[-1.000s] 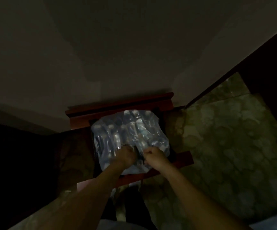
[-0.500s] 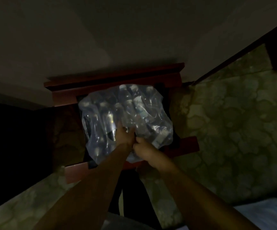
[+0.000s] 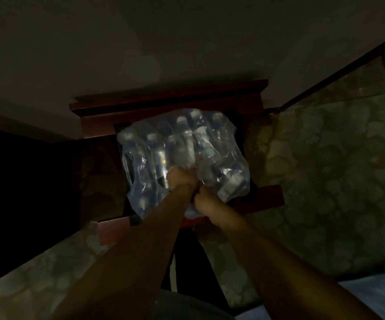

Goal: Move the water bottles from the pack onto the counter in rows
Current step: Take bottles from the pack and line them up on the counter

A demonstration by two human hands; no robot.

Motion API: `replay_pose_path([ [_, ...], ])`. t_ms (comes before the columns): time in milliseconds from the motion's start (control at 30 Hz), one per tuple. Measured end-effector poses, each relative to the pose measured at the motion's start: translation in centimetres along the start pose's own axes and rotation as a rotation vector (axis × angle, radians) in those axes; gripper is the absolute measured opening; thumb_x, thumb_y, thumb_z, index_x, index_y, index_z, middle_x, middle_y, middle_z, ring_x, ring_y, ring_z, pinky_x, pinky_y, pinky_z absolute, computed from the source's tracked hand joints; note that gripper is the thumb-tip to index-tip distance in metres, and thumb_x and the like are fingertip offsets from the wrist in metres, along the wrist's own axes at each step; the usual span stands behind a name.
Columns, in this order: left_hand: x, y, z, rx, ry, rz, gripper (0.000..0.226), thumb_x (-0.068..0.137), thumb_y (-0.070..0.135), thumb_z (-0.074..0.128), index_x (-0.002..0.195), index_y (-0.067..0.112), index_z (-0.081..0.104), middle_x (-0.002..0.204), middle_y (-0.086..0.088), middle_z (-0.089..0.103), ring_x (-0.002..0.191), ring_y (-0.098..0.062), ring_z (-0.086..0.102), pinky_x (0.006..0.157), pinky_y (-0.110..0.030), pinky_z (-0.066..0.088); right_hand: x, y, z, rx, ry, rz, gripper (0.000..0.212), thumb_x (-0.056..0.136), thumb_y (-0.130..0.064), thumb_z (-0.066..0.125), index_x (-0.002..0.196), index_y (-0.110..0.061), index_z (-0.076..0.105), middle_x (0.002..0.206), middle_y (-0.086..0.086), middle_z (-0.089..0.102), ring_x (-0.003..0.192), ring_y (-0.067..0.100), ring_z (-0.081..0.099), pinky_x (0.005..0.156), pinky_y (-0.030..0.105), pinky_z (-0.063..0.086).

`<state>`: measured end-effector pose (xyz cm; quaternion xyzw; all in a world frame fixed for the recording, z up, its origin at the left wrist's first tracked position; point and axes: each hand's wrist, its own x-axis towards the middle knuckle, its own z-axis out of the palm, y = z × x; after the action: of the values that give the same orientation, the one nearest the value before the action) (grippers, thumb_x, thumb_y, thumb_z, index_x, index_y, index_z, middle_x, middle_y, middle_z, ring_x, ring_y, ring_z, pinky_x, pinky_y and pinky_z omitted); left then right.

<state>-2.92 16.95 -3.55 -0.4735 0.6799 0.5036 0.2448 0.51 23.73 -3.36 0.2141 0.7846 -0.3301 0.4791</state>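
Hands: left (image 3: 182, 179), right (image 3: 204, 200) grip clamped on crinkled clear wrap of bottle pack (image 3: 182, 155), wood-framed table (image 3: 170, 107).

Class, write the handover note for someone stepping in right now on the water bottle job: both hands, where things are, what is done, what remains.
Left hand: gripping the plastic wrap at the near side of the pack.
Right hand: also clenched on the wrap, touching the left hand.
Pack of water bottles: sits on a dark surface with a red-brown wooden frame; bottles all inside the wrap.
Done: nothing unpacked; whether the wrap is torn is too dark to tell.
Left: open the wrap, lift out each bottle, set them in rows.
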Motion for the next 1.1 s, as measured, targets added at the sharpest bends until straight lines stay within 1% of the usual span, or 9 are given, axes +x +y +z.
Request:
replay_pose_path([
  [167,0.1,-1.5,-2.4,-0.113,-0.243,-0.077,0.014,0.093,0.018,0.062,0.099,0.007,0.067,0.077,-0.002,0.073,0.098,-0.03,0.067,0.07,-0.025,0.055,-0.4,-0.8,1.5,0.063,0.101,-0.034,0.056,0.103,-0.022,0.037,0.154,-0.009,0.016,0.159,0.017,0.019,0.145,0.031,0.023,0.118,0.04,0.021],
  [333,-0.7,-1.4,-5.3,-0.055,-0.179,0.018,0.027,0.094,0.034,0.058,0.083,0.011,0.065,0.087,-0.01,0.069,0.085,-0.025,0.066,0.087,-0.042,0.057,0.0,-1.1,2.8,-0.028,0.156,-0.094,0.081,0.099,-0.033,0.05,0.155,-0.014,-0.004,0.162,0.016,-0.004,0.148,0.033,0.009,0.116,0.036,0.017],
  [433,-1.4,-1.7,-6.2,0.031,-0.188,0.085,0.029,0.095,0.038,0.056,0.074,0.018,0.06,0.078,-0.003,0.064,0.077,-0.02,0.063,0.076,-0.036,0.055,1.2,-1.0,2.6,-0.1,0.232,-0.113,0.104,0.09,-0.047,0.061,0.153,-0.02,-0.018,0.161,0.016,-0.016,0.149,0.034,0.0,0.119,0.039,0.013],
  [533,-1.7,-2.1,-6.6,0.096,-0.176,0.148,0.044,0.089,0.052,0.055,0.095,0.01,0.067,0.086,-0.006,0.069,0.084,-0.022,0.065,0.075,-0.034,0.055,2.2,-1.3,2.0,-0.182,0.31,-0.155,0.116,0.085,-0.049,0.066,0.149,-0.021,-0.028,0.16,0.02,-0.016,0.149,0.037,0.001,0.119,0.043,0.016],
  [600,-1.7,-2.3,-6.8,0.119,-0.153,0.145,0.053,0.086,0.057,0.055,0.104,0.008,0.068,0.094,-0.009,0.071,0.085,-0.023,0.067,0.069,-0.03,0.053,3.1,-1.4,1.7,-0.189,0.362,-0.133,0.104,0.09,-0.046,0.059,0.151,-0.02,-0.022,0.161,0.022,-0.006,0.148,0.039,0.008,0.119,0.046,0.022],
  [767,-1.5,-2.4,-7.4,0.172,-0.178,0.172,0.048,0.089,0.053,0.056,0.096,0.008,0.069,0.086,-0.01,0.071,0.079,-0.023,0.067,0.062,-0.028,0.048,4.5,-2.1,0.8,-0.176,0.347,-0.058,0.043,0.101,-0.025,0.042,0.14,-0.007,0.04,0.127,0.017,0.059,0.108,0.029,0.06,0.082,0.034,0.048],
  [900,-1.3,-2.8,-8.1,0.185,-0.239,0.175,0.056,0.083,0.063,0.058,0.101,0.011,0.071,0.094,-0.008,0.074,0.081,-0.02,0.069,0.068,-0.029,0.053,5.3,-2.6,0.6,-0.146,0.507,-0.011,0.035,0.105,-0.037,0.031,0.128,-0.015,0.045,0.114,0.013,0.059,0.102,0.025,0.056,0.08,0.025,0.038],
  [967,-1.6,-2.8,-8.5,0.125,-0.312,0.151,0.056,0.079,0.064,0.061,0.098,0.013,0.072,0.093,-0.007,0.074,0.08,-0.02,0.07,0.07,-0.033,0.059,6.7,-2.5,0.6,-0.092,0.577,0.08,0.045,0.105,-0.038,0.028,0.142,-0.014,0.034,0.133,0.016,0.052,0.113,0.026,0.053,0.085,0.016,0.033],
  [1100,-2.5,-2.3,-8.9,0.066,-0.397,0.08,0.04,0.087,0.055,0.06,0.087,0.016,0.067,0.082,-0.008,0.073,0.065,-0.02,0.069,0.059,-0.027,0.057,8.9,-1.9,0.1,-0.002,0.487,0.134,0.064,0.096,-0.039,0.048,0.148,-0.014,0.021,0.149,0.019,0.034,0.129,0.037,0.044,0.105,0.048,0.041],
])
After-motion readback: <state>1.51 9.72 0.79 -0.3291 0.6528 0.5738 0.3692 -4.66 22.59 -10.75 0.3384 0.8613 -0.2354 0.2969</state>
